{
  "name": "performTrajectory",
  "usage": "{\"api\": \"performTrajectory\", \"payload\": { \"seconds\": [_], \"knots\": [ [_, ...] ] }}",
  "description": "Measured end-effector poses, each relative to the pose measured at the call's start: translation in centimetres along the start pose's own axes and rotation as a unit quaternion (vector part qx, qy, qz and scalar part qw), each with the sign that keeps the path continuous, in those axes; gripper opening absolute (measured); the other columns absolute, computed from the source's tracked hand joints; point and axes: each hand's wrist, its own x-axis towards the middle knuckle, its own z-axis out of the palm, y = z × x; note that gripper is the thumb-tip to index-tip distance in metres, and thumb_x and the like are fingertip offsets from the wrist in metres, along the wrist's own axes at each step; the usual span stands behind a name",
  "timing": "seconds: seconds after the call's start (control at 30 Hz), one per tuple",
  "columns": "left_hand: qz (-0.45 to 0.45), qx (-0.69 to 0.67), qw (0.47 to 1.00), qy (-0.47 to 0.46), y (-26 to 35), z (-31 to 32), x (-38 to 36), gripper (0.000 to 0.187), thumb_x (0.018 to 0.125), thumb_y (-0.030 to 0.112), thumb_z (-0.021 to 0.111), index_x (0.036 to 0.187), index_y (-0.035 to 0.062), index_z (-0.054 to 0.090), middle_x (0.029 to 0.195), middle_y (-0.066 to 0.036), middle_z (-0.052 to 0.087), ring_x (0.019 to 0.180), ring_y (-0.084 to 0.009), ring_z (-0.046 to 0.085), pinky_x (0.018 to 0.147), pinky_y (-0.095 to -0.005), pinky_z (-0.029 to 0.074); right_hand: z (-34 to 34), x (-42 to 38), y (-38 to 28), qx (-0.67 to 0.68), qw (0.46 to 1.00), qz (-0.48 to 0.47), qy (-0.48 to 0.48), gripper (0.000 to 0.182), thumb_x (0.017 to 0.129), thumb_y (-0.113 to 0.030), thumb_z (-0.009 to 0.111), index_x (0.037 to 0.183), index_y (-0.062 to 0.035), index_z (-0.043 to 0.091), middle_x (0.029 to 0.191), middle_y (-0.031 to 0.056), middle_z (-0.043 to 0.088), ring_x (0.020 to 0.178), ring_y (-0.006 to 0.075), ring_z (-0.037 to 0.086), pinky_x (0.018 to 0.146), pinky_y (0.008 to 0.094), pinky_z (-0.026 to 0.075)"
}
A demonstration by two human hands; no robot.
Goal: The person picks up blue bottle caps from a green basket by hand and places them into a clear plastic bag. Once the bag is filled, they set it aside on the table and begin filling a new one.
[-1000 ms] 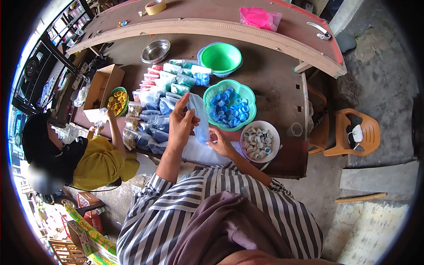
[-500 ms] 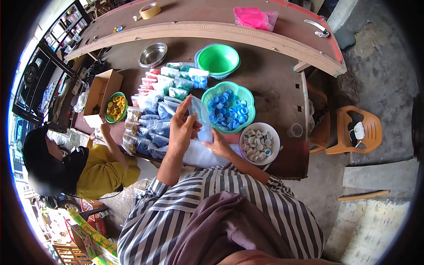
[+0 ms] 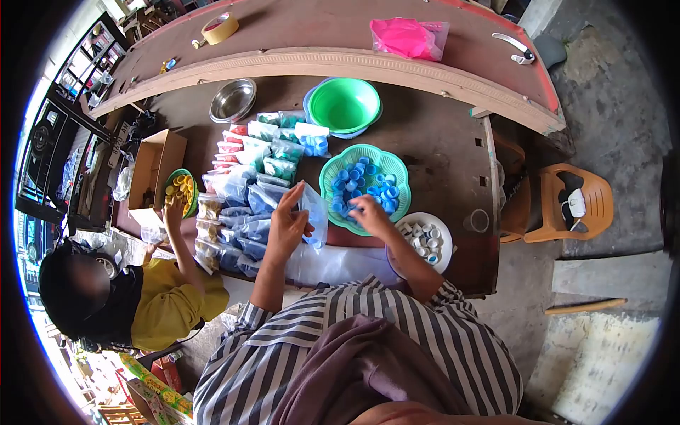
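Note:
My left hand (image 3: pixel 287 223) holds a clear plastic bag (image 3: pixel 316 217) upright by its edge, left of the green scalloped basket. Blue caps (image 3: pixel 347 185) lie in that basket (image 3: pixel 402 172). My right hand (image 3: pixel 373 216) is over the basket's near edge, its fingers closed at the caps; what they hold, if anything, is too small to tell. Near my right wrist stands a white bowl (image 3: pixel 448 246) with white caps (image 3: pixel 427 239). Filled bags (image 3: pixel 244 227) lie in rows to the left of my left hand.
A co-worker (image 3: pixel 166 304) at the left reaches into a small green basket (image 3: pixel 193 202) of yellow caps beside a cardboard box (image 3: pixel 157 163). Farther back are a green basin (image 3: pixel 344 105), a metal bowl (image 3: pixel 233 100) and a raised shelf (image 3: pixel 319 62). Flat plastic (image 3: pixel 340 264) lies near me.
My right hand has left the bag and moved right and up to the blue caps. My left hand still holds the bag. The co-worker's hand has moved to the yellow caps.

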Motion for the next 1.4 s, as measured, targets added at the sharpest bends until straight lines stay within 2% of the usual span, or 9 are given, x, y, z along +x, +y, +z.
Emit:
{"api": "performTrajectory", "payload": {
  "seconds": [0.1,0.27,0.5,0.6,0.73,0.8,0.9,1.23,1.4],
  "knots": [
    [0.010,0.001,1.000,-0.017,-1.0,0.3,0.7,0.057,0.084,-0.008,0.049,0.141,0.0024,0.044,0.141,-0.013,0.045,0.060,-0.0118,0.063,0.048,-0.0224,0.051,-4.0,2.6,2.7,-0.231,0.968,-0.043,0.089,0.020,0.085,-0.006,0.061,0.105,-0.0035,0.061,0.108,0.0140,0.057,0.102,0.0327,0.057,0.086,0.0408,0.049],
    [-0.004,-0.005,0.999,-0.044,-1.4,1.4,2.2,0.051,0.085,-0.006,0.052,0.136,0.0016,0.049,0.139,-0.011,0.049,0.059,-0.0105,0.062,0.048,-0.0227,0.050,-6.4,5.7,5.1,-0.479,0.877,-0.033,0.000,0.014,0.090,-0.010,0.053,0.098,-0.0027,0.062,0.104,0.0135,0.059,0.098,0.0296,0.059,0.083,0.0390,0.051],
    [0.009,0.019,0.998,-0.055,-1.4,1.7,3.8,0.049,0.086,-0.002,0.057,0.134,0.0029,0.052,0.136,-0.012,0.051,0.058,-0.0090,0.061,0.048,-0.0231,0.050,-6.1,6.6,5.0,-0.480,0.876,-0.017,-0.042,0.010,0.087,-0.008,0.055,0.094,-0.0027,0.062,0.096,0.0146,0.060,0.094,0.0319,0.059,0.081,0.0410,0.051],
    [0.012,0.020,0.998,-0.051,-1.4,1.6,4.1,0.047,0.087,0.000,0.059,0.133,0.0030,0.053,0.135,-0.013,0.052,0.057,-0.0086,0.061,0.048,-0.0231,0.050,-6.7,6.5,3.7,-0.418,0.907,0.028,-0.039,0.019,0.078,0.003,0.060,0.096,-0.0023,0.061,0.102,0.0152,0.061,0.095,0.0318,0.060,0.084,0.0395,0.051],
    [0.012,0.026,0.999,-0.042,-1.3,1.7,3.8,0.045,0.088,0.002,0.060,0.132,0.0025,0.054,0.135,-0.013,0.053,0.056,-0.0082,0.059,0.049,-0.0231,0.050,-7.5,5.3,2.1,-0.047,0.996,0.075,-0.001,0.020,0.085,0.003,0.061,0.105,0.0000,0.062,0.101,0.0124,0.065,0.089,0.0250,0.064,0.080,0.0352,0.052],
    [0.028,0.034,0.998,-0.038,-1.1,1.9,3.5,0.044,0.088,0.003,0.060,0.131,0.0025,0.055,0.135,-0.014,0.053,0.056,-0.0080,0.059,0.049,-0.0231,0.050,-7.9,4.0,0.7,0.196,0.971,0.137,-0.015,0.032,0.087,-0.002,0.064,0.119,-0.0011,0.059,0.106,0.0049,0.064,0.090,0.0139,0.062,0.083,0.0280,0.050],
    [0.052,0.053,0.997,-0.026,-0.8,2.3,2.6,0.041,0.089,0.005,0.061,0.129,0.0025,0.057,0.135,-0.014,0.052,0.055,-0.0078,0.058,0.049,-0.0233,0.050,-8.4,1.2,-1.5,0.359,0.916,0.177,-0.038,0.034,0.090,-0.005,0.062,0.123,-0.0037,0.057,0.110,0.0032,0.062,0.094,0.0117,0.060,0.086,0.0261,0.048],
    [0.107,0.106,0.989,0.010,-2.2,3.0,-2.2,0.036,0.089,0.012,0.065,0.123,0.0034,0.061,0.131,-0.017,0.054,0.052,-0.0106,0.057,0.051,-0.0254,0.046,-7.2,-8.1,-2.9,0.456,0.859,0.232,0.014,0.029,0.096,-0.004,0.054,0.125,-0.0034,0.054,0.109,0.0063,0.060,0.098,0.0141,0.059,0.088,0.0274,0.049],
    [0.083,0.103,0.990,-0.048,-5.6,5.6,-4.6,0.032,0.088,0.010,0.065,0.119,0.0036,0.062,0.112,-0.010,0.060,0.059,-0.0100,0.062,0.049,-0.0236,0.051,-6.3,-10.8,-3.4,0.483,0.845,0.229,0.009,0.028,0.097,-0.003,0.051,0.125,-0.0038,0.053,0.110,0.0097,0.060,0.097,0.0180,0.063,0.086,0.0300,0.051]
  ]
}}
